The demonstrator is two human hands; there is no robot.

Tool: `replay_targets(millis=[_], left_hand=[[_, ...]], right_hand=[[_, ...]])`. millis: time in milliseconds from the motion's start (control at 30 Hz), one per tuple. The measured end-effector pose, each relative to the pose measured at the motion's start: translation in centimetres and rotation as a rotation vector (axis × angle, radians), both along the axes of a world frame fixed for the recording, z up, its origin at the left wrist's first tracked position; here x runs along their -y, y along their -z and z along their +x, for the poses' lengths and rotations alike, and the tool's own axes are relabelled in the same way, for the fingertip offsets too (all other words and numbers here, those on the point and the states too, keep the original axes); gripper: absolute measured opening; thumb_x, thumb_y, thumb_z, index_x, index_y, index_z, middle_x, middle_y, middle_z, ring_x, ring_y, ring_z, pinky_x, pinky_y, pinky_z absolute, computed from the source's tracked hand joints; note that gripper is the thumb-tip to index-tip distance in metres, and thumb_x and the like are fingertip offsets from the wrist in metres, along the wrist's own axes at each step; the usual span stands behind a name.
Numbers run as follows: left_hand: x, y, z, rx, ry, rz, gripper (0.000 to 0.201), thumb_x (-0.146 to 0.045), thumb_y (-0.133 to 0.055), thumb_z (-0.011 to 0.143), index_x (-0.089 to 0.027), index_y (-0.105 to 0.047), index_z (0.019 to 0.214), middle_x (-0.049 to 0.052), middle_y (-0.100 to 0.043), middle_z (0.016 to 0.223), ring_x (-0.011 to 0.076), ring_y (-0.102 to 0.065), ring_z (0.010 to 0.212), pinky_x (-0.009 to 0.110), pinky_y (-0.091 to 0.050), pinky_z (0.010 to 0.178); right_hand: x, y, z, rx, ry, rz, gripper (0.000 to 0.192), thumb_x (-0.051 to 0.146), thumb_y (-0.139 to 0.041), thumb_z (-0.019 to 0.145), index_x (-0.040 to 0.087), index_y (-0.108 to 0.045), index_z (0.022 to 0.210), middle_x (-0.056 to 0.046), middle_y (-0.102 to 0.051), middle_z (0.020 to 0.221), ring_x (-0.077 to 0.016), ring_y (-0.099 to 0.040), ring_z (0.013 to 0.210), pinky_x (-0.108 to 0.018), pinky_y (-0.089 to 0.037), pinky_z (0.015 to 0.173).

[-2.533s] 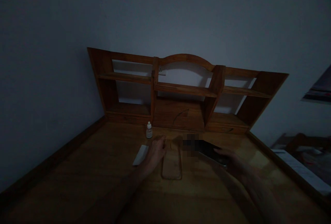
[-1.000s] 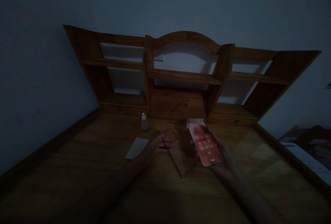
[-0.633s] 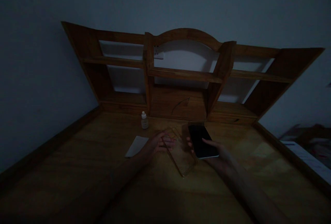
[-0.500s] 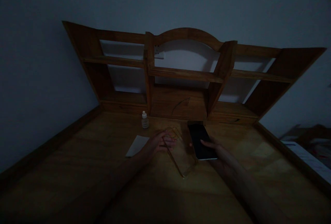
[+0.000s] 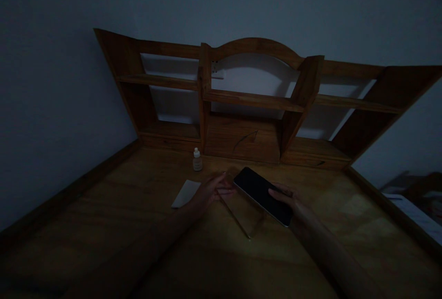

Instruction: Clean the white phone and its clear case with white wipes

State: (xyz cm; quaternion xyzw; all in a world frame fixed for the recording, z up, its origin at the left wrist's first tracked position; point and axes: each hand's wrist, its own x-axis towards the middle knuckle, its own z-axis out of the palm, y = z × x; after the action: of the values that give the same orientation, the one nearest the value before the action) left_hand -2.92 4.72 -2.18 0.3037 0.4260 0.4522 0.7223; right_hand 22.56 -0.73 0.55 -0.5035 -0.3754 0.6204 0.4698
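In dim light my right hand point(image 5: 288, 199) holds a black phone point(image 5: 262, 195) with a dark screen, tilted so its top points left over a clear phone case point(image 5: 243, 214). My left hand point(image 5: 210, 191) holds the left edge of that clear case, which is tipped up off the wooden desk point(image 5: 138, 225). The phone's lower left edge sits close above the case; whether they touch I cannot tell.
A small white dropper bottle point(image 5: 197, 160) stands near the back of the desk. A flat white cloth or packet point(image 5: 185, 193) lies left of my left hand. A wooden shelf unit point(image 5: 255, 106) lines the back. A bed edge point(image 5: 414, 211) shows at right.
The phone's lit keypad screen has gone dark. My right hand has swung the phone from pointing away to lying across, over the clear case. My left hand keeps the case tipped up.
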Motion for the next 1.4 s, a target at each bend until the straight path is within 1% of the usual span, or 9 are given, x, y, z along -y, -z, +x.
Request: replay_targets(millis=[100,167,267,400,533,700,833,1133,1400], left_hand=[[-0.3,0.5,0.2,-0.019,-0.088,-0.025,0.027,-0.037,-0.073,0.079,-0.015,-0.057,0.074,0.003,-0.066,0.067,0.0186,-0.067,0.065,0.035,-0.056,0.072],[-0.3,0.8,0.3,-0.026,-0.105,-0.012,0.031,-0.04,-0.075,0.076,-0.016,-0.057,0.073,0.004,-0.067,0.069,0.0185,-0.068,0.068,0.032,-0.055,0.07],[-0.1,1.0,0.4,-0.023,-0.128,0.0,0.03,-0.041,-0.075,0.075,-0.015,-0.061,0.078,0.006,-0.07,0.074,0.0211,-0.07,0.075,0.032,-0.056,0.073],[0.4,0.4,0.4,-0.055,-0.132,0.022,0.025,-0.039,-0.069,0.081,-0.015,-0.063,0.086,0.01,-0.074,0.083,0.0237,-0.073,0.08,0.037,-0.057,0.079],[0.7,-0.2,0.4,-0.052,-0.135,0.037,0.021,-0.037,-0.062,0.086,-0.016,-0.061,0.083,0.012,-0.075,0.079,0.0245,-0.073,0.081,0.038,-0.057,0.082],[0.5,0.3,0.2,-0.047,-0.085,0.096,0.022,-0.037,-0.06,0.087,-0.016,-0.06,0.096,0.013,-0.075,0.089,0.0242,-0.073,0.085,0.038,-0.057,0.084],[0.3,0.7,-0.1,-0.068,-0.044,0.111,0.033,-0.037,-0.061,0.087,-0.016,-0.057,0.112,0.013,-0.074,0.095,0.0246,-0.073,0.088,0.036,-0.056,0.082],[0.1,0.3,0.0,-0.028,0.022,0.033,0.037,-0.046,-0.054,0.092,-0.014,-0.061,0.111,0.011,-0.072,0.093,0.0198,-0.07,0.078,0.03,-0.053,0.072],[0.4,-0.4,0.1,0.086,0.136,0.059,0.042,-0.05,-0.048,0.095,-0.013,-0.061,0.11,0.012,-0.071,0.1,0.0217,-0.069,0.089,0.032,-0.053,0.08]], right_hand=[[0.4,0.0,0.0,0.037,-0.144,-0.031,0.038,0.033,-0.084,0.072,0.019,-0.075,0.107,-0.007,-0.078,0.097,-0.0189,-0.072,0.077,-0.024,-0.055,0.064],[0.4,0.2,0.1,0.05,-0.236,-0.029,0.038,0.034,-0.082,0.074,0.018,-0.075,0.108,-0.007,-0.077,0.097,-0.0194,-0.072,0.078,-0.024,-0.054,0.065],[0.2,0.5,0.3,0.043,-0.285,-0.024,0.042,0.035,-0.08,0.076,0.018,-0.073,0.113,-0.008,-0.077,0.102,-0.0205,-0.072,0.083,-0.026,-0.054,0.07],[0.1,0.4,0.5,0.083,-0.281,-0.038,0.043,0.037,-0.081,0.074,0.018,-0.074,0.112,-0.01,-0.076,0.104,-0.0223,-0.072,0.084,-0.028,-0.054,0.072],[0.1,0.3,0.2,0.12,-0.256,-0.032,0.046,0.04,-0.081,0.073,0.019,-0.073,0.113,-0.009,-0.076,0.104,-0.0239,-0.072,0.087,-0.03,-0.053,0.071],[0.0,0.7,0.0,0.187,-0.126,0.006,0.045,0.041,-0.084,0.067,0.018,-0.074,0.105,-0.008,-0.076,0.099,-0.0236,-0.071,0.085,-0.03,-0.053,0.069],[-0.2,1.3,0.2,0.294,-0.074,0.076,0.042,0.044,-0.085,0.067,0.02,-0.074,0.1,-0.005,-0.075,0.088,-0.0216,-0.07,0.075,-0.028,-0.05,0.061],[-0.2,1.2,0.1,0.347,-0.043,0.112,0.042,0.046,-0.084,0.067,0.019,-0.073,0.098,-0.005,-0.075,0.086,-0.0214,-0.068,0.074,-0.03,-0.051,0.063],[-0.3,1.2,0.6,0.379,-0.051,0.134,0.042,0.046,-0.083,0.069,0.02,-0.073,0.101,-0.006,-0.075,0.089,-0.0217,-0.068,0.074,-0.03,-0.05,0.061]])
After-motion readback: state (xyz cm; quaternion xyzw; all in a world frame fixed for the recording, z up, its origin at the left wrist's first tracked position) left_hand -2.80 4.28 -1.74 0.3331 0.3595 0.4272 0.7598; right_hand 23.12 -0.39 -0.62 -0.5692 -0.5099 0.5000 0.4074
